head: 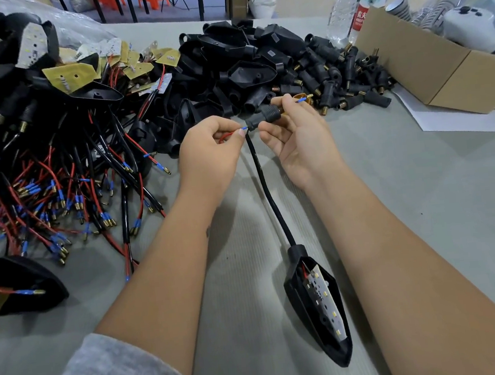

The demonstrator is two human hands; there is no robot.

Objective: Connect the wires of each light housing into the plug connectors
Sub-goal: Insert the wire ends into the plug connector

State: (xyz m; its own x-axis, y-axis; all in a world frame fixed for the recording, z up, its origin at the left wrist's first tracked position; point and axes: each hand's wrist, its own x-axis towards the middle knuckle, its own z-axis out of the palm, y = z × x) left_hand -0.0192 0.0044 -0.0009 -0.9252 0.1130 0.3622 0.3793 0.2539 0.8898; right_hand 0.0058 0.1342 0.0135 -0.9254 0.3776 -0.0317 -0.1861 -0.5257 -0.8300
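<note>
Hands meet mid-table over grey ribbed matting. Right hand (295,134) grips a black ribbed plug connector (263,116), thumb and forefinger curled round its barrel; a blue-sleeved wire tip (300,100) sticks out past the fingers on the far side, next to a brass-coloured piece. Left hand (209,151) pinches a thin red wire (225,136) between thumb and fingertip, its blue crimp sleeve (244,128) just at the connector's near mouth; whether it is already inside cannot be told.

From the grip, a glossy black sheathed cable (265,185) drops toward the person to a light housing (318,310): black plastic, pointed teardrop shell, open face up, white LED strip board inside with small square emitters and a red lead at the neck. It lies on the matting between the forearms.

Left of the grip: tangled heap of wired housings (56,163), red and black leads ending in blue sleeves and brass bullet tips, yellow backing boards on top. Beyond the grip: pile of loose black connectors and empty shells (273,64). Right of it: plain cardboard box (428,70), two clear plastic bottles (352,2) behind.
</note>
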